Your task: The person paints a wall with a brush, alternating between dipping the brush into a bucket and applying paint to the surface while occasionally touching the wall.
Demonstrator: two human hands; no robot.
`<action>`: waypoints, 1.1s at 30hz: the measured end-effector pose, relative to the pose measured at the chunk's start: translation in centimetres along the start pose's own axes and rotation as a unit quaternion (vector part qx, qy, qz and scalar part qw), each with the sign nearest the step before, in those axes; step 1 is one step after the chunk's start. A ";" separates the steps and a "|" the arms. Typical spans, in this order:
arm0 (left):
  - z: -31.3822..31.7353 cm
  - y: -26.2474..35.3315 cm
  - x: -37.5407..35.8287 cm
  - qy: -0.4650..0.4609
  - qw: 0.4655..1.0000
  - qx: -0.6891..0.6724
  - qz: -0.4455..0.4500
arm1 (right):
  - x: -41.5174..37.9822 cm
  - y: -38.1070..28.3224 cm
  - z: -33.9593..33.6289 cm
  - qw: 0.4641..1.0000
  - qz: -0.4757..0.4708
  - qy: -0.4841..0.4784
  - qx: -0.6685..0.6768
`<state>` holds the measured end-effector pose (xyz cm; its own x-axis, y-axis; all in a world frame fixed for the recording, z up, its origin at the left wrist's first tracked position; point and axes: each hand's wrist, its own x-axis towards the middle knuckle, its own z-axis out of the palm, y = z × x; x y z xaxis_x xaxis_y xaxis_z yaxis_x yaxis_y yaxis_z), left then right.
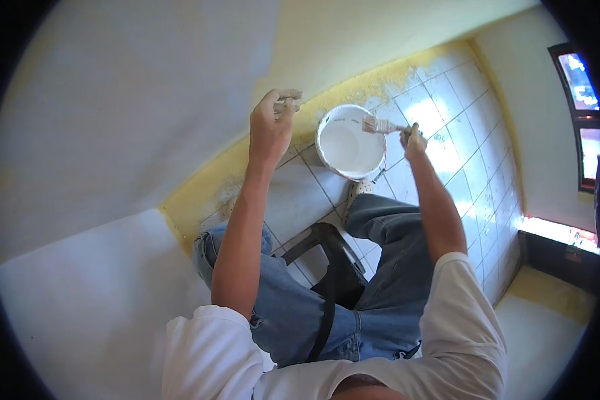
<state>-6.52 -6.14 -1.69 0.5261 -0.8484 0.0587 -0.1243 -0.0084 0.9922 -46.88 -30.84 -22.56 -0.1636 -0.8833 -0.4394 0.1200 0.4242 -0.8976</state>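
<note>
My right hand (414,141) is closed round the handle of a paintbrush (378,125). The brush lies level over the right rim of a white bucket (322,155), its bristles coated with pale paint. White paint (340,141) shows inside the bucket. Raised beside the wall, left of the bucket, is my left hand (273,123). Its fingers are loosely bent and somewhat apart, and I make out nothing held in them.
A yellow strip (210,177) runs along the base of the pale wall (147,100). White floor tiles (300,180) surround the bucket. A dark stool (337,257) is between my legs. At right are a window (583,87) and a dark box-like object (560,260).
</note>
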 end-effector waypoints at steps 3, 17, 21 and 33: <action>-0.6 -1.3 0.7 0.021 0.999 -0.024 -0.020 | -3.7 3.8 0.9 0.996 -0.012 0.063 0.055; 1.1 -2.2 -0.9 -0.054 0.996 0.036 -0.062 | -8.2 11.9 3.9 0.987 0.055 0.120 0.091; 0.1 -1.7 -0.6 -0.043 0.997 0.027 -0.051 | -9.3 13.8 3.8 0.925 0.137 0.213 0.284; -3.3 -1.2 -0.7 0.027 0.999 -0.030 -0.033 | -14.5 16.3 7.0 0.808 0.116 0.100 0.569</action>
<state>-3.97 -3.79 -2.50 0.5765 -0.8171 -0.0021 -0.0385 -0.0298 0.9988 -35.65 -12.53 -30.51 -0.1478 -0.7084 -0.6901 0.9741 0.0166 -0.2256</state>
